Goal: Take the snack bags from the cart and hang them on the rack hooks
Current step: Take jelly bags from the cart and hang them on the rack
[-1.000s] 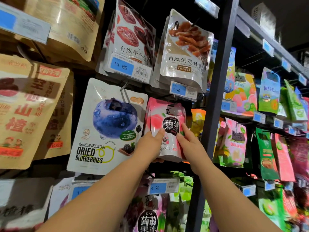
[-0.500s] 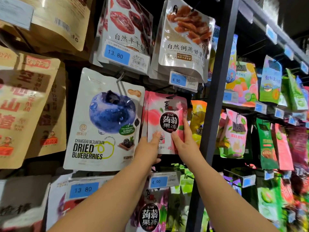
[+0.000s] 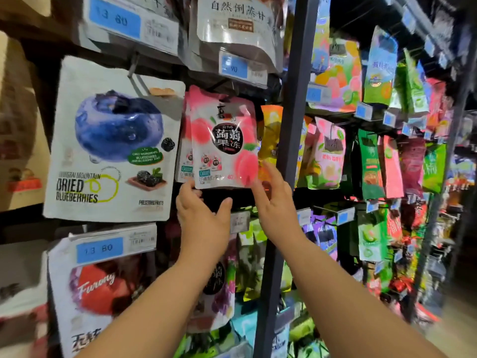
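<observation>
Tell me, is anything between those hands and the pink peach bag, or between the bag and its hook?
Nothing visible. The left hand touches the pink peach bag at its lower left corner and the right hand its lower right. The bag hangs in its row beside the dried blueberries bag; the hook is hidden.

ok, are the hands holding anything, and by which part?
Pink peach bag: left hand only touches its bottom-left edge, thumb clear. Right hand is at its lower-right corner; pinch or touch cannot be told.

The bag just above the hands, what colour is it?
The bag is pink and white with peaches; head view.
</observation>
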A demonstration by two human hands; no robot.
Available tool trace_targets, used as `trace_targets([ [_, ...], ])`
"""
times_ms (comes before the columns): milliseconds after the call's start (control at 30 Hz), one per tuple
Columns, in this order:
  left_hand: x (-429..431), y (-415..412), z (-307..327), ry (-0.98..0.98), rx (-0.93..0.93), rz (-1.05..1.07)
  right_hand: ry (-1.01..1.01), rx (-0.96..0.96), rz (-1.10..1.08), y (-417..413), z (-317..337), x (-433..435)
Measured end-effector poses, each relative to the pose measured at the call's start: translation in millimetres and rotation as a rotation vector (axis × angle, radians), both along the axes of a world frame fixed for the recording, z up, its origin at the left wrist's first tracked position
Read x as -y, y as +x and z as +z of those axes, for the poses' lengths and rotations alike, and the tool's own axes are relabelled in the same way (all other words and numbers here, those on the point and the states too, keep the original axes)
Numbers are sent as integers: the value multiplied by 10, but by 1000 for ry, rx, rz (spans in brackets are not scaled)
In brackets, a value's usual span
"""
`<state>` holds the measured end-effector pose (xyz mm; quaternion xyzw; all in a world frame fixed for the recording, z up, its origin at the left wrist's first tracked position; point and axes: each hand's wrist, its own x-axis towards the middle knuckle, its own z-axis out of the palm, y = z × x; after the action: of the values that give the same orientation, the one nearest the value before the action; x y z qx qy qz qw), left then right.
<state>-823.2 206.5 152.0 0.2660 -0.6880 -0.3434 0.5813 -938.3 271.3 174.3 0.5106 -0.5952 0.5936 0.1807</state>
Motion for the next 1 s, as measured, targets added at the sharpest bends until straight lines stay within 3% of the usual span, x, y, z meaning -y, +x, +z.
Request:
trace_targets([
  [133,-301,-48,-269,-160,-12,76,74,53,-63,-68,-307,-258],
  [233,-590,-216,-577,-194,73,-1,115,112,-65,-139,-628,-515],
  [400,-1223,-533,-1407,-132,292,-314,214,266,-137,-336,-1406,-1231],
  [467,-1464,-630,-1835,-88,447,-418,267,341,-200,-382,-1765,-1616],
  [567,-1912,-650,-2586,-205,717,-635,358,462,-320,-421,-2421,-2283],
  [700,-2571,-476,-3257,-130,952,-1002,537,728,-483,-247,-3216,-3233],
  [833,-3099,-393,-3635,-253,1168,-1222,594,922,-558,77,-3725,-4011],
  [1000,-3478,-408,-4025,-397,1359,-1395,888,1110,-630,514,-4103,-4870],
])
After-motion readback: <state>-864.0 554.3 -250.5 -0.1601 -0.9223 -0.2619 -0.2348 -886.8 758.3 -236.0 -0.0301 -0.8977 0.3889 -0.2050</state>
